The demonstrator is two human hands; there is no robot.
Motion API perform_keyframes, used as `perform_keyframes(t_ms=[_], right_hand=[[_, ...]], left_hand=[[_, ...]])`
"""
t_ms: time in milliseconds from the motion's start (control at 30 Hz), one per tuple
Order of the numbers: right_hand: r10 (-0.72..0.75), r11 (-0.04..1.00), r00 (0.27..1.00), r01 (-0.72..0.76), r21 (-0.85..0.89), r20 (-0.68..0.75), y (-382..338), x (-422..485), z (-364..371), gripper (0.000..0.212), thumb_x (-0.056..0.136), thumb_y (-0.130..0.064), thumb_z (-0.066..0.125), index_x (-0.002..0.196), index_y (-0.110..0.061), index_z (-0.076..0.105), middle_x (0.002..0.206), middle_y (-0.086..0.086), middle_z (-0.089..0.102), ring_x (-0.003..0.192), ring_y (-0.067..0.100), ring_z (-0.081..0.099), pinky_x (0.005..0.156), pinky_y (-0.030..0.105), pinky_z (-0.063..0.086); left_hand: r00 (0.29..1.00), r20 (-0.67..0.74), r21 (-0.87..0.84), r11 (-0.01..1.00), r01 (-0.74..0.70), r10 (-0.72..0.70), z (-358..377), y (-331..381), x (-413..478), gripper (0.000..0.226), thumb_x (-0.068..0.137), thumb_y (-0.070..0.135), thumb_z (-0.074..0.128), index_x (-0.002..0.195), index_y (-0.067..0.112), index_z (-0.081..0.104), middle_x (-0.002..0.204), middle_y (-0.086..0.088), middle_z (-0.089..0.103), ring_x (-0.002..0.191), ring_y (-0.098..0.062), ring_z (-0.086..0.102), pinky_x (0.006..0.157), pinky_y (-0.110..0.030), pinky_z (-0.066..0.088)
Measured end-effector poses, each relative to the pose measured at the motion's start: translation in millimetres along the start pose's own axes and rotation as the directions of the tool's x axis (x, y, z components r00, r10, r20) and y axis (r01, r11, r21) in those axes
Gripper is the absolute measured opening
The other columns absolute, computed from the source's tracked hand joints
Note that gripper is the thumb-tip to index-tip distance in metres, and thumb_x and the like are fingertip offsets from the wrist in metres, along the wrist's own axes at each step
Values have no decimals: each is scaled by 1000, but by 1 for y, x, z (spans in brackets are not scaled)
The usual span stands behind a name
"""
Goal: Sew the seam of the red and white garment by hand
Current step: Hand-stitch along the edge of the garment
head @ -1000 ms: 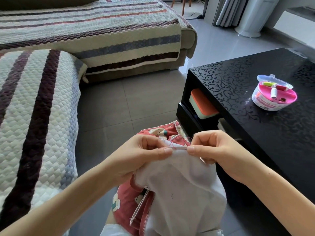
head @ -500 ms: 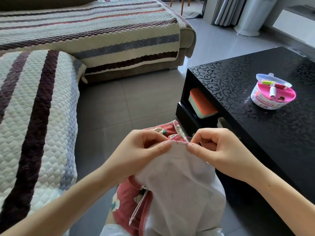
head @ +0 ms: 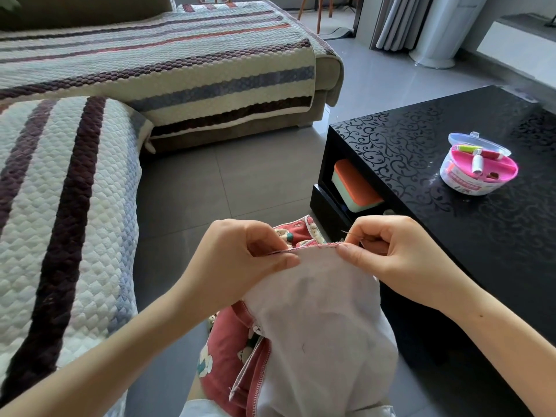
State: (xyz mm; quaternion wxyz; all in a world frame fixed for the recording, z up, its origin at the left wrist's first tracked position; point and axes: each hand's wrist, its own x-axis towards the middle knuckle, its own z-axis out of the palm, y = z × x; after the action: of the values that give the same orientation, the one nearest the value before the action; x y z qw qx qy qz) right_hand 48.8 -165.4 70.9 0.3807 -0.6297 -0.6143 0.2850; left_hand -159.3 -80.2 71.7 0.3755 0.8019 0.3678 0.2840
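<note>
Head cam, looking down at two bare hands working low-centre in view. They hold up a garment [head: 316, 311]: white side faces me, red printed fabric shows behind and below, and the rest hangs toward the lap.

L hand [head: 240, 260]: thumb and curled fingers pinch the top edge at the left end of the seam [head: 310, 248]. R hand [head: 400, 260]: fingers curled, thumb in front, pinching the same edge at the right end. The seam runs approx. level and taut between the two hands. A thin needle [head: 350, 234] sticks out from under the R fingers, tip pointing up-left, just above the edge. Thread is too fine to make out.

To the right is a glossy black table [head: 421, 139] w/ a round pink-and-white sewing kit [head: 478, 170] on top, lid open, well apart from the hands. A box w/ orange lid [head: 355, 188] sits on the table's lower shelf. A striped quilted sofa cover [head: 150, 64] lies left and behind. Grey tile floor [head: 240, 176] between.
</note>
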Motion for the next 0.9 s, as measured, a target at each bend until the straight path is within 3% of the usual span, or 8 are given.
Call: perform_keyframes(t_ms=[200,300,400,533,667,800,900], right_hand=[[-7,1000,1000,7,-1,-5,-1,0,-2,19,77,-32,65,65,-18,60,56,17,49,50,15,38,51,29,30],[-11,1000,1000,11,12,0,-2,-1,-3,19,78,-30,67,65,-18,60,56,18,49,50,15,38,51,29,30],[-9,999,1000,9,38,6,-1,-1,-4,24,83,-20,71,62,-13,61,52,12,44,51,15,37,51,29,29],[15,999,1000,-15,38,6,-1,0,-5,25,85,-15,71,63,-9,61,51,-2,42,50,10,35,51,28,28],[21,998,999,-23,57,24,-1,-1,-4,24,80,-24,72,64,-10,62,52,7,43,51,13,36,51,29,28],[20,998,999,-21,53,35,-1,0,-2,23,76,-31,66,63,-12,62,55,22,48,51,16,35,51,30,27],[-9,1000,999,9,-6,35,0,0,-2,18,77,-34,64,70,-17,64,54,12,44,50,9,33,51,29,28]], left_hand=[[999,46,68,998,-12,9,-1,2,1,13,69,23,83,65,30,73,57,29,62,60,5,61,57,-3,40],[996,92,15,1000,-14,12,-2,0,3,18,70,26,83,65,34,68,62,22,66,59,2,61,58,-6,42],[986,166,-62,998,25,-14,1,-2,3,10,77,33,67,73,24,67,67,15,64,61,0,57,61,-13,44],[962,255,-187,971,151,-101,7,4,-1,18,81,31,58,81,17,68,72,12,64,68,0,56,65,-15,44],[941,273,-248,931,269,-199,14,9,-2,22,78,40,67,78,18,74,74,2,69,69,-4,60,64,-22,48],[926,254,-372,855,361,-280,17,14,-1,12,83,24,71,74,18,76,72,4,72,67,-4,64,60,-18,48],[924,236,-394,840,373,-300,19,16,-1,11,83,20,71,74,18,76,73,2,73,66,-4,64,59,-17,49]])
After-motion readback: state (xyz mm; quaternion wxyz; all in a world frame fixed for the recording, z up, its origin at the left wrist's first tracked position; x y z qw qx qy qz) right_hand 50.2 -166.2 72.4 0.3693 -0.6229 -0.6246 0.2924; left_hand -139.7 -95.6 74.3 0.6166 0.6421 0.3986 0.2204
